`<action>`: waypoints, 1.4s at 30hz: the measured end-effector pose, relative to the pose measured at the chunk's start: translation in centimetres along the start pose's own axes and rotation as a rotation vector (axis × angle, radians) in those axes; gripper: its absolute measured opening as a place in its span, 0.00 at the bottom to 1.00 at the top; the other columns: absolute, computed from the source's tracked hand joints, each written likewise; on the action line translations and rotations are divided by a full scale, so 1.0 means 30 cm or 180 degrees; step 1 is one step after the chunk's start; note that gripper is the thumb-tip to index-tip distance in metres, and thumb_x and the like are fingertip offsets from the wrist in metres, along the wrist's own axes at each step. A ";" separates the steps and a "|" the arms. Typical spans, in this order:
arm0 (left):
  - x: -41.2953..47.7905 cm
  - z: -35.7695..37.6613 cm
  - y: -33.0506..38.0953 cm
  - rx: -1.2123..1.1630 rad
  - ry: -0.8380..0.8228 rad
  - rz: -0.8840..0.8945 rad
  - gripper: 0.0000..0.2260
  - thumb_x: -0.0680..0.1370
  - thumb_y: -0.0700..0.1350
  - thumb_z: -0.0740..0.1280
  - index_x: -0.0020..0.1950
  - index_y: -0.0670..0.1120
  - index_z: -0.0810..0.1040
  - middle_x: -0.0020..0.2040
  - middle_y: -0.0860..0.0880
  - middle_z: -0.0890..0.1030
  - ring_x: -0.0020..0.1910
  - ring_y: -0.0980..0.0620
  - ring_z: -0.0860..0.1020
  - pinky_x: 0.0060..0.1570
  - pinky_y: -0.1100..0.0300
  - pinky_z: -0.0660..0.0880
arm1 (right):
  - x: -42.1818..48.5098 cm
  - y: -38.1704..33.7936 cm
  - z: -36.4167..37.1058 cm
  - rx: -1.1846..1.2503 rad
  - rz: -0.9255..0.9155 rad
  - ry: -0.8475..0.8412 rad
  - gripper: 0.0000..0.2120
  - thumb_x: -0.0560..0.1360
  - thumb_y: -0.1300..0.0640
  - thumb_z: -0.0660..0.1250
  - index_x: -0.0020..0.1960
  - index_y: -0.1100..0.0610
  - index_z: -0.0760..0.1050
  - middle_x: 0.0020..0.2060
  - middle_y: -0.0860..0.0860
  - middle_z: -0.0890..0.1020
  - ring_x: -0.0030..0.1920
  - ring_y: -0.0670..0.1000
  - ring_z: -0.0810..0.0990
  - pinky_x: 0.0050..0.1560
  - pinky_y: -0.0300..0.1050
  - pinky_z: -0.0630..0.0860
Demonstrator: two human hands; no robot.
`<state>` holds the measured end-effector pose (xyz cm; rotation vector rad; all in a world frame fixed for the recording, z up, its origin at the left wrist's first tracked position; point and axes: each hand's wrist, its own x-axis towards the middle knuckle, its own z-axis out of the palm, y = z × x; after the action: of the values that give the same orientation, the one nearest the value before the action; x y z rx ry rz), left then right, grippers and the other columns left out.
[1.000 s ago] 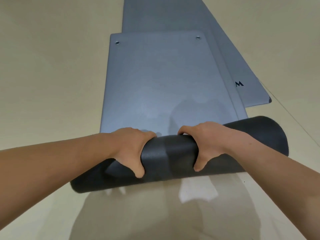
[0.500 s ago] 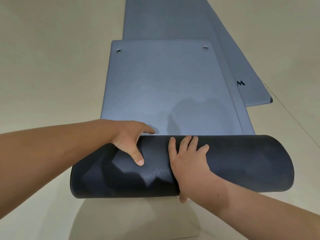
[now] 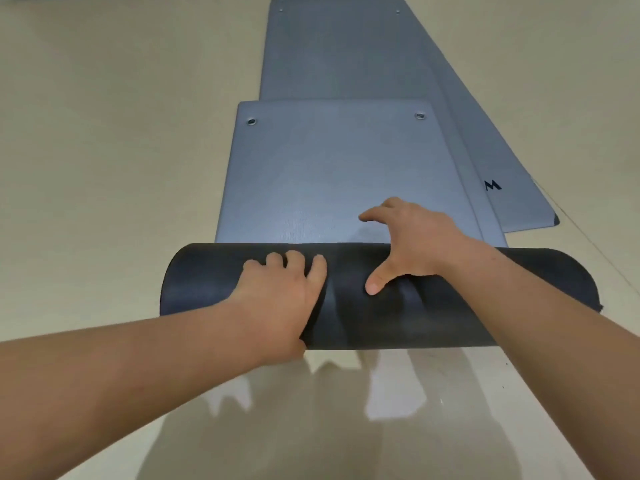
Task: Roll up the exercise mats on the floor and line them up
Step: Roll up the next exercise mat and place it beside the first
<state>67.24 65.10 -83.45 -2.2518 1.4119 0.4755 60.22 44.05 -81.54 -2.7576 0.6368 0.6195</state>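
Observation:
A blue-grey exercise mat point(image 3: 329, 174) lies flat on the floor ahead, with a metal eyelet in each far corner. Its near end is wound into a thick dark roll point(image 3: 467, 292) lying crosswise in front of me. My left hand point(image 3: 280, 299) presses palm-down on the roll's left-middle, fingers curled over the top. My right hand point(image 3: 412, 244) straddles the roll's far edge, thumb on the roll and fingers reaching onto the flat part.
A second blue-grey mat point(image 3: 346, 57) lies flat beyond and partly under the first. A third mat point(image 3: 516, 206) with a dark logo lies angled to the right, its corner near the roll's right end. Beige floor point(image 3: 121, 168) surrounds them.
The roll has moved forward and the flat part is shorter. Half a second ago my left hand reached over the far edge and my right palm lay on top; now they have swapped.

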 end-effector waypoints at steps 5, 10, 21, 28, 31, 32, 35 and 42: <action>0.106 0.112 -0.032 0.0003 0.0290 -0.0203 0.64 0.70 0.68 0.74 0.82 0.46 0.28 0.82 0.37 0.48 0.81 0.31 0.52 0.76 0.31 0.58 | -0.089 -0.028 0.084 -0.0459 -0.0142 0.0905 0.33 0.75 0.32 0.69 0.75 0.45 0.69 0.66 0.48 0.74 0.65 0.54 0.75 0.59 0.51 0.73; 0.188 0.058 -0.116 -0.0130 0.0379 0.0109 0.61 0.62 0.70 0.75 0.82 0.52 0.41 0.73 0.46 0.64 0.70 0.42 0.68 0.66 0.42 0.71 | -0.141 -0.048 0.209 -0.0748 -0.0087 0.0419 0.51 0.75 0.32 0.69 0.85 0.48 0.44 0.84 0.59 0.47 0.84 0.63 0.45 0.80 0.62 0.56; 0.268 -0.102 -0.186 -0.0491 -0.0142 0.0196 0.44 0.56 0.68 0.80 0.67 0.60 0.65 0.48 0.56 0.79 0.46 0.50 0.80 0.49 0.50 0.81 | 0.000 0.051 0.306 -0.1162 -0.0178 0.1095 0.63 0.56 0.34 0.81 0.81 0.54 0.54 0.71 0.67 0.70 0.71 0.71 0.69 0.68 0.76 0.65; 0.100 -0.028 -0.026 -0.0759 -0.0086 0.0417 0.38 0.59 0.67 0.78 0.65 0.60 0.68 0.42 0.56 0.78 0.41 0.51 0.79 0.44 0.54 0.80 | -0.197 0.122 0.397 -0.1306 -0.0563 0.1455 0.57 0.54 0.42 0.85 0.76 0.59 0.64 0.62 0.68 0.75 0.62 0.69 0.76 0.58 0.71 0.72; 0.057 -0.006 -0.006 -0.1058 -0.0335 0.0509 0.39 0.57 0.67 0.80 0.65 0.64 0.70 0.44 0.59 0.78 0.44 0.54 0.79 0.48 0.54 0.81 | -0.275 0.127 0.378 -0.1371 -0.0709 0.1157 0.58 0.52 0.41 0.85 0.76 0.57 0.64 0.60 0.65 0.77 0.59 0.67 0.78 0.56 0.68 0.74; 0.057 0.001 -0.026 -0.1269 -0.0489 0.0533 0.39 0.56 0.67 0.81 0.64 0.65 0.71 0.46 0.61 0.79 0.46 0.57 0.80 0.50 0.55 0.80 | -0.284 0.112 0.348 -0.1315 -0.0737 0.0911 0.59 0.52 0.38 0.84 0.76 0.55 0.63 0.59 0.62 0.78 0.58 0.65 0.78 0.55 0.66 0.75; 0.063 0.020 -0.114 -0.2065 -0.1070 0.0444 0.40 0.56 0.64 0.85 0.64 0.71 0.73 0.55 0.66 0.81 0.56 0.60 0.80 0.59 0.57 0.79 | -0.231 0.045 0.234 -0.1369 -0.0711 -0.0063 0.60 0.54 0.32 0.80 0.77 0.47 0.55 0.60 0.52 0.74 0.57 0.57 0.77 0.58 0.59 0.74; 0.080 -0.053 -0.171 -0.0744 -0.0264 0.0121 0.44 0.65 0.69 0.76 0.77 0.56 0.67 0.68 0.52 0.73 0.64 0.47 0.77 0.57 0.48 0.80 | 0.074 0.001 0.021 -0.0576 -0.0375 -0.1248 0.64 0.52 0.41 0.89 0.80 0.38 0.59 0.68 0.42 0.75 0.67 0.56 0.77 0.60 0.56 0.75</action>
<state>73.00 64.41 -82.38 -2.3574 1.4229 0.7734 61.81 43.43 -83.10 -2.6887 0.3415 1.1992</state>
